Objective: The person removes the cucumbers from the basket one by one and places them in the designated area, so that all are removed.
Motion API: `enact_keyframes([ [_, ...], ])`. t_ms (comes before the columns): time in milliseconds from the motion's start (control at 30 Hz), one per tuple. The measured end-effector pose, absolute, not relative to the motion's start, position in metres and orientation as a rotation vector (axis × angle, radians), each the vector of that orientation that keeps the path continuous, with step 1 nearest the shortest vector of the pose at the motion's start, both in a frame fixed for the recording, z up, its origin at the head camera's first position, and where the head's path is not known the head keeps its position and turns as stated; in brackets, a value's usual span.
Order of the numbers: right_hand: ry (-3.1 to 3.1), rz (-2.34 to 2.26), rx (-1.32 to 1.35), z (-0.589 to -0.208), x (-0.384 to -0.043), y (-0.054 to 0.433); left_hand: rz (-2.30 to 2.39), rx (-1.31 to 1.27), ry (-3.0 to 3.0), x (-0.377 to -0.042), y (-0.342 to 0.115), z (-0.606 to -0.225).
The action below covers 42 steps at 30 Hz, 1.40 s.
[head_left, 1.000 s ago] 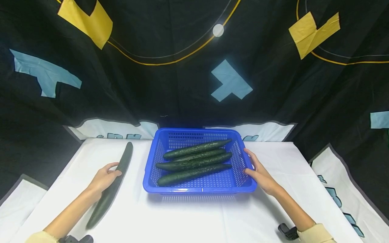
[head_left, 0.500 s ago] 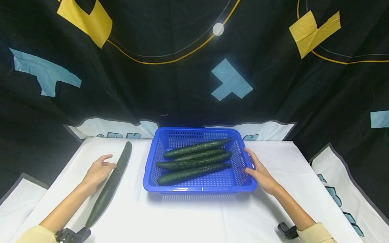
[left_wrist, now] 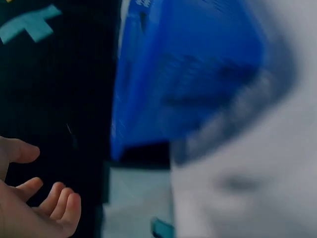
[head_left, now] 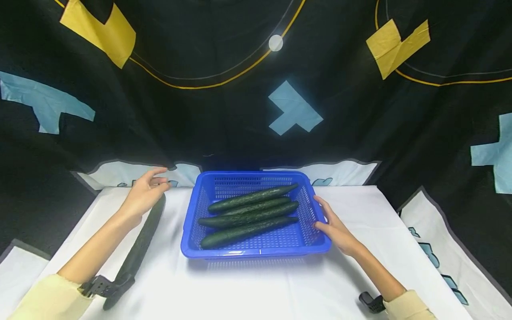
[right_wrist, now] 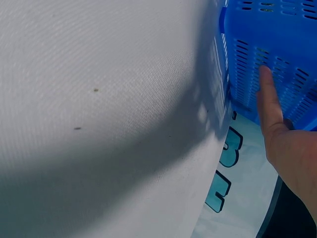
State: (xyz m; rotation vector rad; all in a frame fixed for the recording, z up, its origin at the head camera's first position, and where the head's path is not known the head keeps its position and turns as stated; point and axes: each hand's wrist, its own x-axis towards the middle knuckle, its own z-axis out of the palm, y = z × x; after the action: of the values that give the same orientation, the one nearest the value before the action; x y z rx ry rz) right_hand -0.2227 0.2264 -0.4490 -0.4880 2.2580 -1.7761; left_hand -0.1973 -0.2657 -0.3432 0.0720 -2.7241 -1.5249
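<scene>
My left hand [head_left: 146, 193] is raised over the far end of a long dark green cucumber [head_left: 140, 246], fingers loosely bent and holding nothing. The cucumber lies lengthwise on the left of the white table, partly hidden by the hand and wrist strap. In the left wrist view the left hand [left_wrist: 44, 208] hangs apart from the blurred blue basket. My right hand [head_left: 336, 229] grips the right rim of the blue plastic basket [head_left: 256, 253]. One finger [right_wrist: 269, 99] lies straight along the basket's outer wall in the right wrist view. Several cucumbers [head_left: 248, 218] lie side by side inside the basket.
A white cloth covers the table [head_left: 240, 293]. Behind it hangs a black curtain [head_left: 200, 124] with yellow and light blue patches. Dark straps with small devices [head_left: 374, 303] sit at both wrists.
My left hand has left the loose cucumber's side and moved up and forward above its far end. The view has shifted slightly. The right hand stays at the basket's rim.
</scene>
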Motion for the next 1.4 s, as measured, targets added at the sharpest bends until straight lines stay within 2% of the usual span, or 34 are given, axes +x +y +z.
enact_keyframes([
  [233,2.248,-1.775,-0.469,-0.451,-0.225,0.224,-1.667,-0.178,-2.705,-0.222,-0.217,-0.321],
  [633,2.244,-1.777,-0.460,-0.452,-0.224,0.226,-1.910,-0.467,-2.836,-0.266,-0.142,-0.337],
  [967,2.237,-1.786,-0.448,-0.450,-0.224,0.228,-1.945,-0.500,-2.915,-0.298,-0.119,-0.364],
  [1400,2.251,-1.762,-0.453,-0.448,-0.223,0.229,-1.707,-0.604,-3.209,-0.320,-0.113,-0.401],
])
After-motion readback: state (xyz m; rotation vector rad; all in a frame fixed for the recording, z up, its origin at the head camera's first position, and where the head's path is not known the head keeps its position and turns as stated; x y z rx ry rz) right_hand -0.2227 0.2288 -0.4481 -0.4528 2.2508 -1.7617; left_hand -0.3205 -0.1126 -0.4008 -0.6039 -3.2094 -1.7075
